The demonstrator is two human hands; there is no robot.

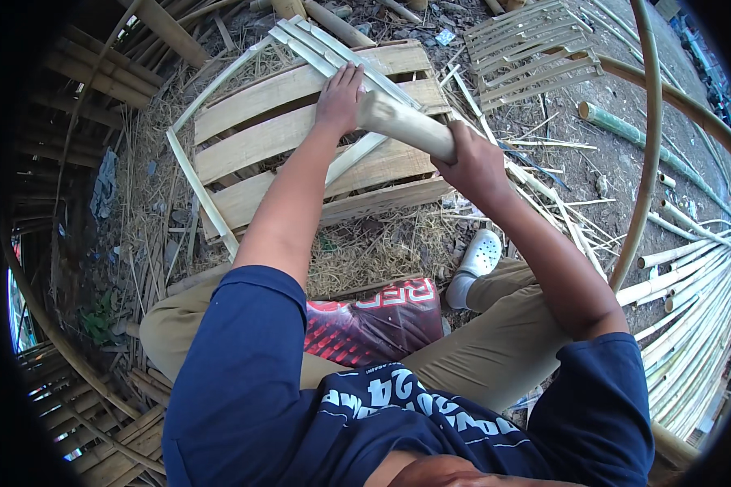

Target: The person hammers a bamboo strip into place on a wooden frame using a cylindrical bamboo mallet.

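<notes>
My right hand (473,162) is wrapped round one end of a thick pale wooden club (406,127). The club's blunt head reaches left, just beside my left hand (341,99). That hand lies on pale split bamboo strips (304,42), its fingers stretched over them and its thumb hidden. The strips cross a low platform of wide wooden slats (248,154) at a slant. Another strip (356,158) runs under the club at a different angle. A bent strip (188,170) frames the platform's left side.
A slatted bamboo panel (532,53) lies at the far right, near a green bamboo pole (642,138). Bamboo poles (690,280) are stacked at right. A curved pole (648,162) rises in front of them. A red printed sack (374,325) lies between my legs, amid straw (357,256).
</notes>
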